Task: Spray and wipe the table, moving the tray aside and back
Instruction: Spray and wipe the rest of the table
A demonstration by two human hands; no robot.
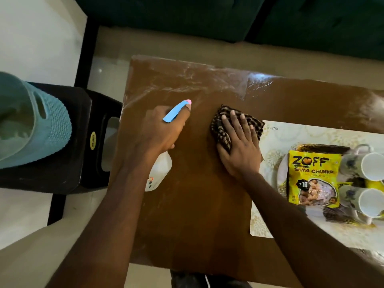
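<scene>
My left hand (161,129) grips a spray bottle (161,171) with a white body and a blue trigger head above the left part of the brown table (187,204). My right hand (239,146) presses flat on a dark checked cloth (222,121) lying on the table's middle. Wet streaks shine along the table's far edge. A pale patterned tray (261,225) sits at the table's right side, right beside my right hand, carrying a yellow snack packet (313,177) and two white mugs (372,167).
A black plastic stool (62,142) stands left of the table with a teal basket (31,125) on it. A dark green sofa (207,15) runs along the far side. Pale floor surrounds the table.
</scene>
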